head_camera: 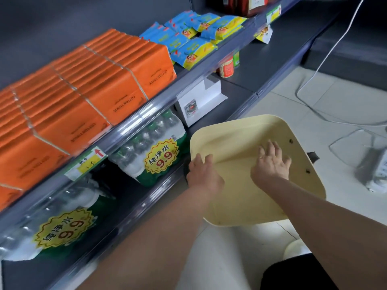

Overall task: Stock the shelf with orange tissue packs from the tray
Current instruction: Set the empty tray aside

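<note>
Orange tissue packs (88,97) are sitting in tight rows on the upper shelf (146,110), up and to the left of both hands. Their long axes are running front to back, with printed ends facing the aisle. Cream tray (240,132) is showing no packs and is hanging low in front of the bottom shelf, just beside the bottled water (150,147). Left hand (204,175) is gripping the tray's shelf-side rim, thumb and one finger lying over the edge, the rest hidden. Right hand (271,162) is pressing flat on the tray's inside, fingers (272,146) spread, holding nothing. Left hand is sitting nearer the shelf. I'm judging stocking done or nearly done, as nothing is waiting on the tray. Next move is probably shifting the tray itself, so the rim grip is what's mattering.
</note>
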A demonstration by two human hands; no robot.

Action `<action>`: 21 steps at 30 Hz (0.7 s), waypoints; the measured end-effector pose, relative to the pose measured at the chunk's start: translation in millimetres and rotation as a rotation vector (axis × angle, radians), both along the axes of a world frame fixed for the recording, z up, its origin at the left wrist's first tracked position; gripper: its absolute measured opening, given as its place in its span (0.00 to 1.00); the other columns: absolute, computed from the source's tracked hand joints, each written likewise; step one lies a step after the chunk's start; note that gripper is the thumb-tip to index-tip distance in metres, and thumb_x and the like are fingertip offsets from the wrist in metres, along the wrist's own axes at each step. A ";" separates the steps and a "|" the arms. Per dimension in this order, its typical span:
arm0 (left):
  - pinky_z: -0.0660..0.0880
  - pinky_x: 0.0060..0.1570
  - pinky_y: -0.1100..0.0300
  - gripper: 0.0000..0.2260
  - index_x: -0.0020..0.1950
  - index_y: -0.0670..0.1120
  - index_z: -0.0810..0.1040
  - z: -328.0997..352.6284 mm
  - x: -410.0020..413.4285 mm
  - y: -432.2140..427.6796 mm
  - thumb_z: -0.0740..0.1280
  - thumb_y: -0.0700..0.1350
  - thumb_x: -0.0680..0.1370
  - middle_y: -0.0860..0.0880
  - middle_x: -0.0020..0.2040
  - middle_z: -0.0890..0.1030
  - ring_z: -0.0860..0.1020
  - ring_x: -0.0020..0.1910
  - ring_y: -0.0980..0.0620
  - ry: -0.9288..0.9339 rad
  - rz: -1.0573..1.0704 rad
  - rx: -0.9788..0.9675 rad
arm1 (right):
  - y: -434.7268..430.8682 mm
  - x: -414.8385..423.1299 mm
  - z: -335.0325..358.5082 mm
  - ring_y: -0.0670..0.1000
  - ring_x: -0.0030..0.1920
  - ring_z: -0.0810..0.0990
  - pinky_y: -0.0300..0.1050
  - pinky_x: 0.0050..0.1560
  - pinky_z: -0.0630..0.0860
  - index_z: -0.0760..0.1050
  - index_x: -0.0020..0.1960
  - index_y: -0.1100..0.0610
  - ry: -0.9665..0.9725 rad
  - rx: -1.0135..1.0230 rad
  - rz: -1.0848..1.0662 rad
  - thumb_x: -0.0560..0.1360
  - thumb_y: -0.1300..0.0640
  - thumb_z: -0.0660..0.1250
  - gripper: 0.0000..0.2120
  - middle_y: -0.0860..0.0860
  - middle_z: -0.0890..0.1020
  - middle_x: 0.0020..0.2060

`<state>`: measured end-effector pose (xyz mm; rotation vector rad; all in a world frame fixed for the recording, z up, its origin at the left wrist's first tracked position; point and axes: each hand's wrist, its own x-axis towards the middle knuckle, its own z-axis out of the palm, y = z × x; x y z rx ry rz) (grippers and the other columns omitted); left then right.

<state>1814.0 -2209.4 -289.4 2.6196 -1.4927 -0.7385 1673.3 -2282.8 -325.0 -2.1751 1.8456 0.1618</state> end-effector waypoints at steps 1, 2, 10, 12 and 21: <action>0.64 0.66 0.47 0.30 0.74 0.50 0.58 6.7 2.0 6.9 0.64 0.41 0.74 0.45 0.76 0.53 0.53 0.74 0.42 -0.038 -0.046 -0.004 | 8.7 6.7 5.5 0.53 0.76 0.44 0.59 0.72 0.52 0.48 0.77 0.54 -0.018 -0.003 0.037 0.76 0.59 0.57 0.32 0.52 0.47 0.76; 0.64 0.65 0.48 0.29 0.74 0.48 0.59 13.5 5.8 15.5 0.64 0.40 0.74 0.45 0.76 0.55 0.54 0.74 0.43 -0.074 -0.082 -0.018 | 18.7 13.8 11.1 0.54 0.75 0.48 0.57 0.72 0.55 0.47 0.77 0.55 -0.035 -0.009 0.078 0.76 0.59 0.57 0.32 0.52 0.49 0.76; 0.74 0.51 0.49 0.14 0.59 0.42 0.71 76.6 73.4 128.8 0.63 0.38 0.74 0.44 0.56 0.74 0.72 0.58 0.43 -0.200 -0.048 -0.112 | 124.8 96.3 74.3 0.54 0.72 0.60 0.51 0.65 0.65 0.53 0.75 0.54 -0.059 -0.105 0.411 0.77 0.58 0.59 0.29 0.51 0.60 0.72; 0.73 0.41 0.52 0.07 0.49 0.43 0.73 92.3 101.6 169.9 0.62 0.36 0.73 0.45 0.46 0.75 0.75 0.49 0.42 -0.216 -0.053 -0.103 | 159.9 124.3 93.2 0.54 0.70 0.62 0.52 0.64 0.66 0.56 0.74 0.54 -0.048 -0.150 0.492 0.77 0.58 0.60 0.27 0.52 0.61 0.72; 0.72 0.40 0.55 0.07 0.43 0.45 0.79 142.6 214.3 310.4 0.62 0.37 0.73 0.46 0.45 0.80 0.79 0.47 0.44 -0.167 0.089 -0.236 | 299.0 238.8 161.0 0.56 0.69 0.63 0.54 0.65 0.65 0.60 0.72 0.55 -0.069 -0.255 0.786 0.76 0.57 0.61 0.26 0.54 0.63 0.69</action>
